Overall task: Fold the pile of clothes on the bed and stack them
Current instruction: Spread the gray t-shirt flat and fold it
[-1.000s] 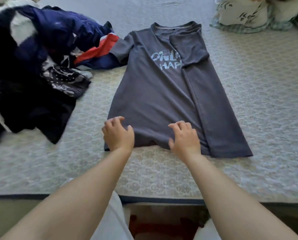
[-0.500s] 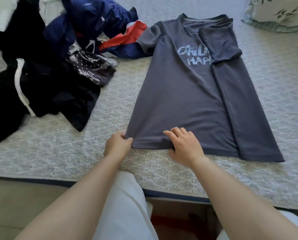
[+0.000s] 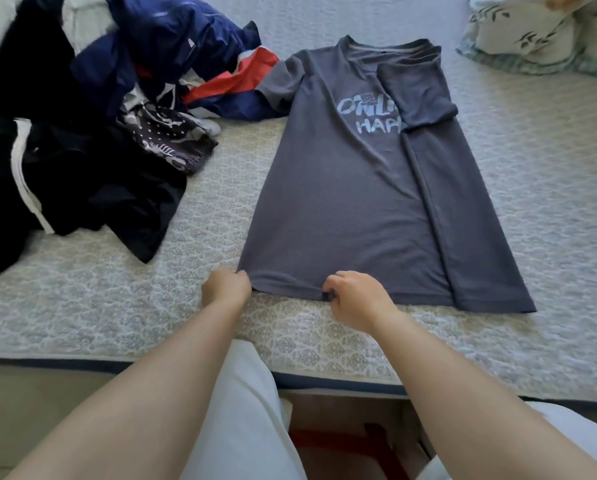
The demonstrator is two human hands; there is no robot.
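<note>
We see one grey T-shirt (image 3: 352, 202) lying flat on the bed (image 3: 550, 188), collar toward 12 o'clock and hem toward 6 o'clock, its right side already folded inward so the sleeve covers part of the pale lettering. Our left hand (image 3: 226, 287) grips the hem's lower left corner, fingers curled round the fabric edge. Our right hand (image 3: 357, 299) pinches the hem near its middle, fingers curled tight with a bit of dark cloth showing between them. The shirt runs away from both hands toward 12 o'clock. At 10 o'clock lies one heap of unfolded clothes (image 3: 92, 126), dark blue, black, red and patterned pieces tangled so that we cannot count them; the shirt's left sleeve touches its red and blue garment. At 1 o'clock rests one leaf-print pillow (image 3: 539, 39), well apart from the shirt.
</note>
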